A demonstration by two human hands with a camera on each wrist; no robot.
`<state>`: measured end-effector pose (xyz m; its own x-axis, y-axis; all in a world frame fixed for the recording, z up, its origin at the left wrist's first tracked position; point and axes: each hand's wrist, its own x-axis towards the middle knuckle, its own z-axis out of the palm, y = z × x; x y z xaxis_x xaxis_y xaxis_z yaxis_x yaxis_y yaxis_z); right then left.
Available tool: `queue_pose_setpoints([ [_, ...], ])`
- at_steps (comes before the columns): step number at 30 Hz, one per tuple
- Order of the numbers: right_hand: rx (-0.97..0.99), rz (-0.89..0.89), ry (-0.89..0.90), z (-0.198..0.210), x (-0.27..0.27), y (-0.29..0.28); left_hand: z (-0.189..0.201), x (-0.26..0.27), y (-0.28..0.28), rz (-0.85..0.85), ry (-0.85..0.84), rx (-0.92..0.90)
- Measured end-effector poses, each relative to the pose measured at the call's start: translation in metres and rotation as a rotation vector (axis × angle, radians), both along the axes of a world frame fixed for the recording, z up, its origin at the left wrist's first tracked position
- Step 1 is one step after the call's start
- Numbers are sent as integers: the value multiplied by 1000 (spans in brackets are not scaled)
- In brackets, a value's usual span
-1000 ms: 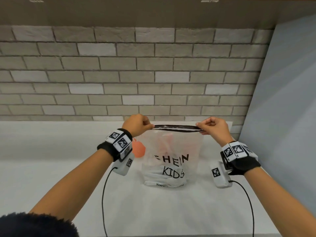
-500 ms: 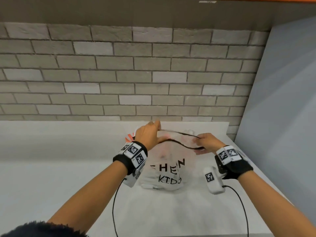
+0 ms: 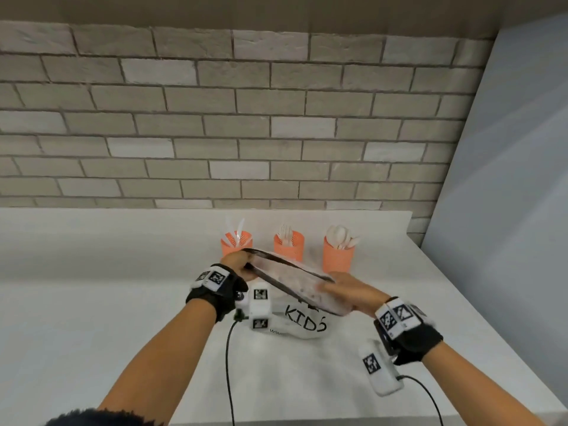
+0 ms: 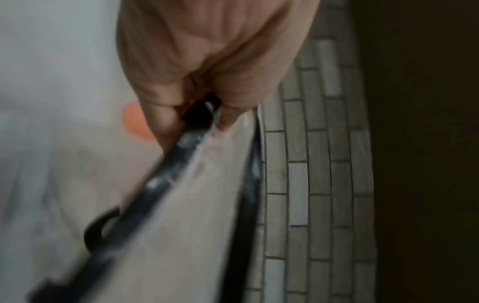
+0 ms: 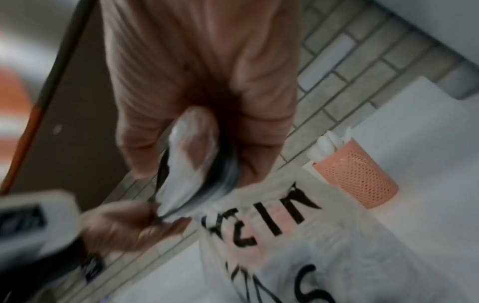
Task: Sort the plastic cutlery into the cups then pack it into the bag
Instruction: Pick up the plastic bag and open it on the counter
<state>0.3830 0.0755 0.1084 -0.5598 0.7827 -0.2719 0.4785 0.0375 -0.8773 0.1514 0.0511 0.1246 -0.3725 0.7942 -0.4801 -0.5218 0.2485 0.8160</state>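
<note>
Orange cups (image 3: 289, 245) already hold the sorted cutlery (image 3: 340, 236), while the left hand (image 3: 238, 265) and right hand (image 3: 350, 295) pinch the empty bag (image 3: 302, 322) open, packing not begun.

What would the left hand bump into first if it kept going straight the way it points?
Likely the leftmost orange cup, the one holding knives: the left hand, pinching the bag rim, points toward the brick wall, with that cup just beyond its knuckles. Depth is uncertain.
</note>
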Motion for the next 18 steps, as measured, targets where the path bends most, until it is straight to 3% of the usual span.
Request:
queue_pose_setpoints([
  [3, 70, 120, -79, -14, -2, -3, -7, 5, 4, 34, -64, 30],
  [5, -59, 42, -11, -14, 7, -1, -19, 7, 5, -17, -64, 40],
  [7, -253, -63, 176, -14, 18, 5, -30, 4, 6, -122, 25, 20],
  [8, -371, -119, 317, -12, 25, 9, -37, 0, 7, -202, 110, 5],
  [11, -612, -209, 727, -11, 37, 23, -46, -4, -9, -646, 640, -154],
  [13, -685, -236, 830, -22, 37, 33, -52, -1, -20, -920, 919, -276],
  [15, -687, -289, 888, -33, 27, 37, -60, 5, -28, -1007, 1131, -327],
  [16, -703, -321, 938, -38, 20, 36, -66, 7, -29, -1007, 1177, -334],
  [17, -707, -346, 987, -40, 15, 31, -68, 9, -29, -954, 1083, -322],
  [18, -688, -388, 995, -46, 12, 30, -67, 9, -29, -848, 875, -289],
])
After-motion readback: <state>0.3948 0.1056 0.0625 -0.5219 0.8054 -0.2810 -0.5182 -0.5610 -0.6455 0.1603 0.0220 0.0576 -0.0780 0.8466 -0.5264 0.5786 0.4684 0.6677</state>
